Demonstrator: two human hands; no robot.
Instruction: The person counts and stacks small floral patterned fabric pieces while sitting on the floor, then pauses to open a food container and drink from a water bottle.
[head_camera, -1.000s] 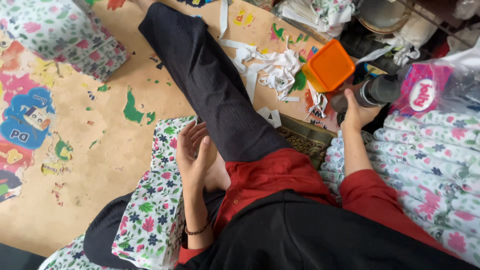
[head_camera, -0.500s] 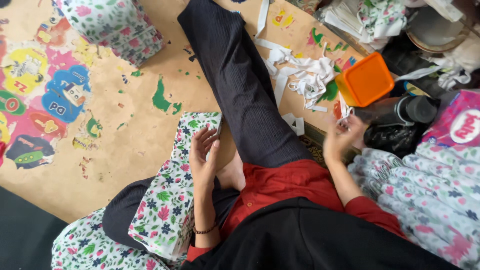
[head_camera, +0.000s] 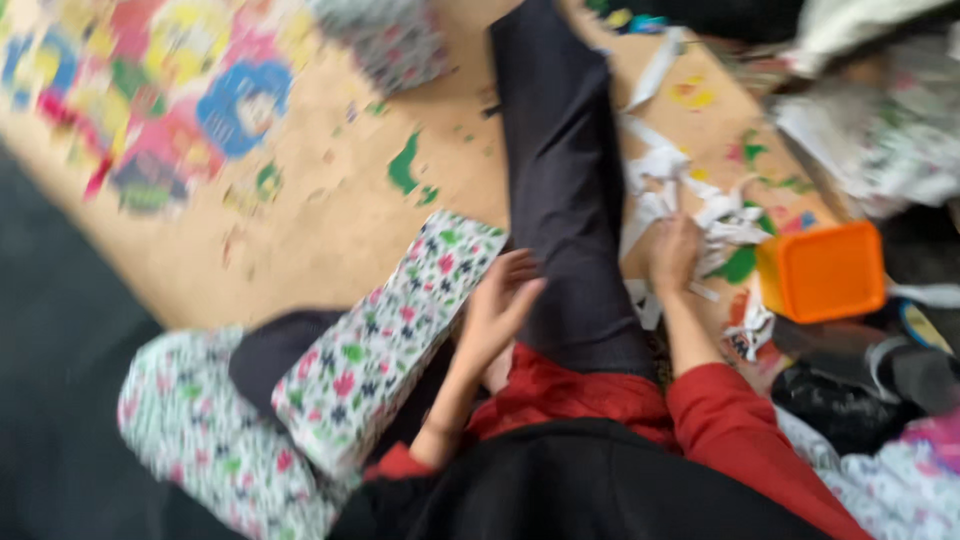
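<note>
Left hand open, fingers resting against floral-wrapped box on the lap, nothing gripped. Right hand down among white paper scraps beside orange container; grip unclear through blur.

Floral paper box; glossy plastic tub.

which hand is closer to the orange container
Right. The right hand lies on the white paper scraps just left of the orange container; the left hand rests by the floral box, beyond the outstretched leg.
</note>
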